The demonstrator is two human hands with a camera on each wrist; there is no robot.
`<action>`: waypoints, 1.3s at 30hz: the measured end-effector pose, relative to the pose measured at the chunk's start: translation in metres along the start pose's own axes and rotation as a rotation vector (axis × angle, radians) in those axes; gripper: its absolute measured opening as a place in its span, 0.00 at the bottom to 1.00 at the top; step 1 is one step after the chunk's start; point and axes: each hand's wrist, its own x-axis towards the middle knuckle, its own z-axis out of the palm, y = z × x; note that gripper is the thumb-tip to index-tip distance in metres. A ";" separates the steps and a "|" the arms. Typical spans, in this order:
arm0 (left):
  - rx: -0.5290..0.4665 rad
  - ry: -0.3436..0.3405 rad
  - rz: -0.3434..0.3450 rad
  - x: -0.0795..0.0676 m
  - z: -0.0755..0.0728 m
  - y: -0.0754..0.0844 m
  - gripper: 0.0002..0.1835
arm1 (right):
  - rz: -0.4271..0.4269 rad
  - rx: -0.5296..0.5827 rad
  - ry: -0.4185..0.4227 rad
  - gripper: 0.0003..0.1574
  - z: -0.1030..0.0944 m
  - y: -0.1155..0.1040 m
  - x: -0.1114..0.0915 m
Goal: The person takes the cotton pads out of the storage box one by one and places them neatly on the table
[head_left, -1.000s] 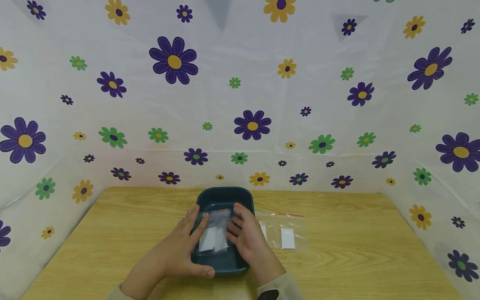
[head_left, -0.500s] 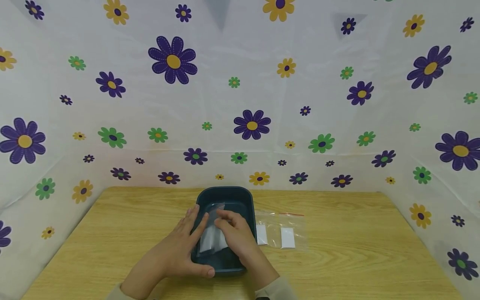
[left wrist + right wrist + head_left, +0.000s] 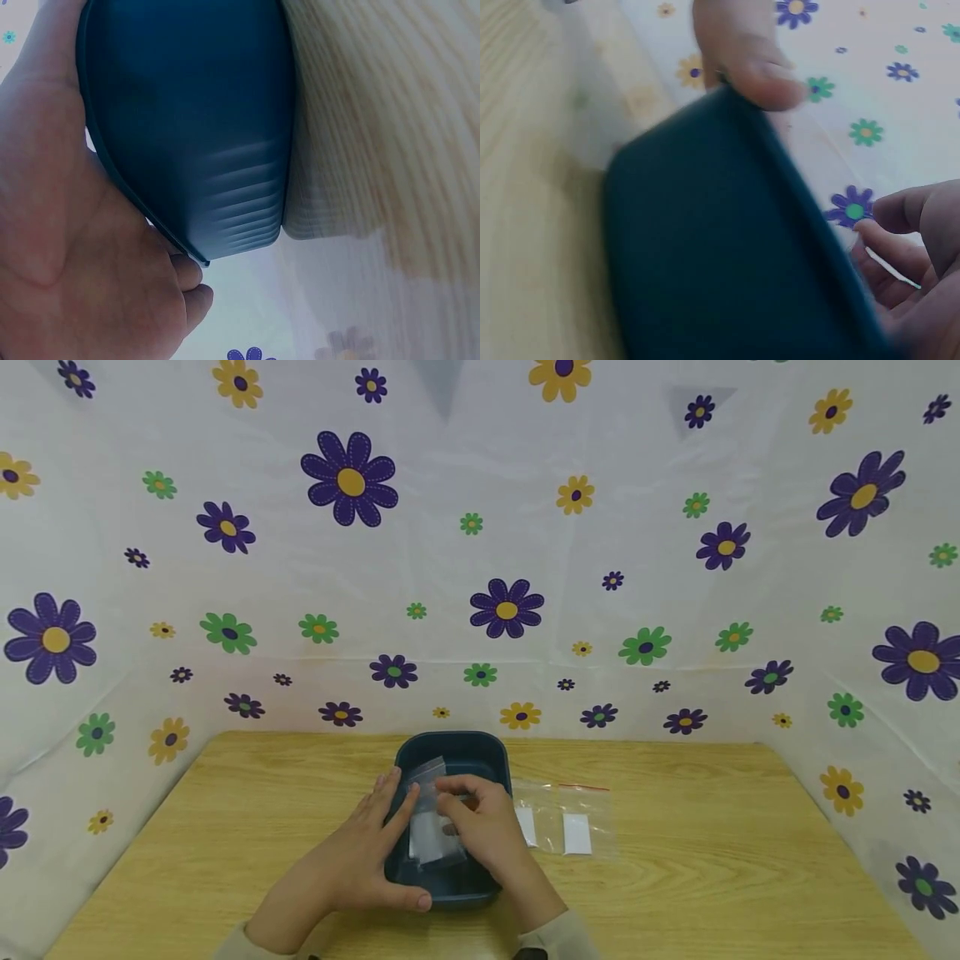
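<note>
A dark blue plastic bin [image 3: 450,893] stands on the wooden table. My left hand [image 3: 360,864] rests spread over its left rim, fingers straight, with the thumb at the near end. Inside the bin are clear zip bags [image 3: 431,835] with white contents; overlap hides how many. Reaching over the right side, my right hand [image 3: 487,827] pinches a bag between curled thumb and fingers. The left wrist view shows the left palm [image 3: 75,225] along the bin's outer wall [image 3: 195,135]. In the right wrist view, the right fingers [image 3: 900,210] sit beyond the rim, the bag's edge barely visible.
To the right of the bin, clear zip bags [image 3: 577,833] with white rectangles lie flat on the table [image 3: 697,843]; one has a red seal line. A white flower-print cloth [image 3: 420,560] surrounds the table at the back and sides.
My right hand has moved left and inward over the bin, its fingers closing at a bag. The bag's zip edge has turned to a slant. The left hand stays in place.
</note>
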 end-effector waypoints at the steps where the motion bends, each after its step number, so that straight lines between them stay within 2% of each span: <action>1: 0.000 -0.005 -0.008 0.000 0.000 0.000 0.71 | -0.009 0.007 0.016 0.16 -0.003 -0.001 0.000; 7: 0.002 -0.015 -0.028 0.001 -0.001 0.000 0.71 | -0.044 0.044 0.079 0.17 -0.023 -0.010 0.003; 9: 0.004 -0.018 -0.031 0.002 -0.001 0.000 0.71 | -0.072 0.082 0.063 0.22 -0.032 -0.014 0.004; 13: 0.011 -0.019 -0.036 0.002 -0.001 0.000 0.71 | -0.104 0.227 -0.007 0.35 -0.050 -0.021 0.003; 16: 0.016 -0.016 -0.032 0.002 0.000 0.000 0.71 | -0.073 0.244 0.027 0.40 -0.059 -0.022 0.003; 19: 0.011 -0.009 -0.022 0.002 0.000 -0.001 0.71 | -0.019 0.186 0.107 0.33 -0.065 -0.020 0.003; 22: 0.007 -0.008 -0.020 0.002 0.000 -0.002 0.71 | 0.022 0.189 0.141 0.23 -0.067 -0.019 0.004; 27: -0.004 -0.031 -0.031 0.002 0.001 0.000 0.71 | 0.058 0.224 0.138 0.17 -0.068 -0.018 0.002; 32: -0.017 -0.048 -0.040 0.003 0.002 0.001 0.70 | 0.101 0.207 0.090 0.14 -0.073 -0.013 -0.005; 34: -0.015 -0.043 -0.037 0.003 0.001 0.002 0.70 | 0.106 0.178 0.093 0.13 -0.077 -0.009 -0.008; 39: -0.024 -0.026 -0.032 -0.001 -0.004 0.004 0.70 | 0.107 0.009 0.125 0.10 -0.088 0.003 -0.009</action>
